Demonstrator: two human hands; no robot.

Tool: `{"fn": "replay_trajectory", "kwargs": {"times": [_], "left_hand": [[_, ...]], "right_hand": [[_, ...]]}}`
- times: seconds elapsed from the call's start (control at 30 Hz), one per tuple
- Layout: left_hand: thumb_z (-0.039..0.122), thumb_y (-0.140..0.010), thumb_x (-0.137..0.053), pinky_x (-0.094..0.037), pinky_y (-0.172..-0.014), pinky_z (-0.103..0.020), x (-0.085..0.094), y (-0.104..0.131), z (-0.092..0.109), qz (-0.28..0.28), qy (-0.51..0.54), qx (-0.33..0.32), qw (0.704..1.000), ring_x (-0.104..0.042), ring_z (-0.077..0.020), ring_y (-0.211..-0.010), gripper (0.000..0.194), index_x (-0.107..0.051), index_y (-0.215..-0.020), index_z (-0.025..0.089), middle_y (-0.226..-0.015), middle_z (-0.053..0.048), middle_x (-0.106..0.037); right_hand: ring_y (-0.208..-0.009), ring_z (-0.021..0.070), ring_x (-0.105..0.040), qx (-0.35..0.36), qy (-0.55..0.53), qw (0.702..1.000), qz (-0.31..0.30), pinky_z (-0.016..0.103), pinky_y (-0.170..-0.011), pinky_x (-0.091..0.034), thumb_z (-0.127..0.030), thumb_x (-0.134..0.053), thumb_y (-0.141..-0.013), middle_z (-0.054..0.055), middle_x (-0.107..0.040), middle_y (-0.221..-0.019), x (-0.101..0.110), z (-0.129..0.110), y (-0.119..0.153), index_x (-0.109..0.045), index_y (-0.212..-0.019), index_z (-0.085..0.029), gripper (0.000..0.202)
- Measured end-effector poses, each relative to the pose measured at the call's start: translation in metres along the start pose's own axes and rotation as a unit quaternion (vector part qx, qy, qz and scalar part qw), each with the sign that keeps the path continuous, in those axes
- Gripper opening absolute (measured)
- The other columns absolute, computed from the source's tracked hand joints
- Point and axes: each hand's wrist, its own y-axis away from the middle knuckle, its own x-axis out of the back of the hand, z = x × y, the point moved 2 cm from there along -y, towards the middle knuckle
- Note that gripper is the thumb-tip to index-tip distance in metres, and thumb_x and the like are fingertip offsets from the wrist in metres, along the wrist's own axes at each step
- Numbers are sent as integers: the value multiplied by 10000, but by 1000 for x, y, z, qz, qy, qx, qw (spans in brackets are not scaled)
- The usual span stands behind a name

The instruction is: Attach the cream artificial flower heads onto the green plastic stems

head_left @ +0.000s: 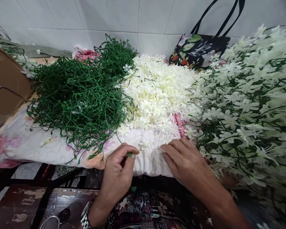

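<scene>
My left hand [119,168] is closed in a pinch at the front of the cloth, with a bit of a green artificial stem [129,155] showing between thumb and forefinger. My right hand [184,159] has its fingers drawn together on thin white spiky tips [161,149], which look like a flower's stamen piece; most of it is hidden. Between the hands lies a single white flower head [144,145]. Beyond the left hand is a tangled heap of green stems [85,92]. A mound of loose cream-white petals [154,92] spreads beyond the right hand.
Assembled white flowers on green stems [248,121] pile high at the right. A black floral bag [200,51] leans against the tiled wall [119,16]. A cardboard box [7,82] stands at left. The patterned cloth [69,152] ends just before my lap.
</scene>
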Motion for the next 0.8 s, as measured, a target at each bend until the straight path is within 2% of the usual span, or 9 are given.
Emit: {"fn": "replay_trajectory", "kwargs": {"times": [0.07, 0.17, 0.3, 0.4, 0.5, 0.57, 0.63, 0.7, 0.8], "left_hand": [[62, -763, -481, -383, -493, -213, -6, -7, 4, -15, -91, -63, 994, -511, -114, -550, 171, -618, -765, 163, -646, 1, -576], [35, -767, -439, -392, -524, -231, -17, -15, 7, -33, -207, -131, 969, -513, -132, -578, 236, -609, -869, 163, -684, -10, -558], [28, -762, -416, -339, -501, -262, -30, -20, 4, -73, -327, -139, 932, -471, -146, -566, 240, -600, -782, 180, -690, -16, -530], [29, -775, -413, -320, -504, -266, -31, -21, 4, -76, -324, -119, 936, -434, -136, -550, 240, -587, -688, 170, -661, -14, -505], [73, -780, -488, -351, -532, -238, -23, -20, 7, -37, -160, -81, 983, -451, -112, -565, 175, -620, -702, 157, -654, -7, -528], [123, -736, -587, -352, -507, -207, -16, -18, 6, -11, 13, -4, 1000, -455, -90, -536, 80, -653, -704, 156, -626, 4, -559], [187, -657, -692, -318, -442, -178, -13, -14, 3, 2, 194, 116, 974, -415, -64, -460, 37, -673, -666, 157, -545, 25, -544], [244, -562, -781, -272, -389, -156, -14, -9, 0, 9, 336, 219, 916, -351, -40, -391, 150, -677, -623, 155, -455, 50, -488], [255, -451, -859, -270, -370, -140, -19, -1, -1, 12, 438, 284, 853, -331, -24, -359, 247, -675, -579, 151, -409, 58, -473]], "right_hand": [[-704, 206, -447, 4, 9, 1000, -18, 352, -663, -379, -84, -460, -867, 66, -524, -690, -4, -2, -2, -607, -752, -163, 203], [-707, 199, -453, 1, -25, 1000, -10, 342, -659, -381, -86, -453, -874, 64, -522, -694, -6, -3, -3, -585, -739, -156, 202], [-658, 151, -487, -18, -134, 990, 49, 287, -627, -408, -110, -456, -881, 27, -520, -669, 3, -1, -5, -545, -745, -158, 169], [-587, 102, -495, -49, -191, 976, 94, 225, -571, -408, -83, -498, -841, -14, -508, -623, 12, 0, -5, -514, -718, -171, 152], [-562, 78, -519, -96, -246, 957, 116, 191, -554, -416, -72, -533, -805, -38, -518, -614, 18, -2, -3, -514, -730, -181, 133], [-547, 73, -526, -128, -300, 938, 116, 183, -538, -422, -86, -540, -804, -46, -525, -614, 18, -5, -2, -525, -743, -190, 121], [-540, 73, -527, -156, -357, 914, 112, 181, -509, -418, -109, -534, -823, -40, -547, -635, 16, -11, -1, -538, -756, -196, 110], [-565, 78, -540, -165, -408, 892, 108, 179, -500, -423, -136, -530, -844, -26, -577, -676, 12, -19, -1, -549, -781, -199, 92], [-645, 84, -570, -131, -467, 866, 125, 179, -562, -462, -129, -521, -861, -15, -593, -722, 7, -33, -5, -557, -828, -200, 86]]}}
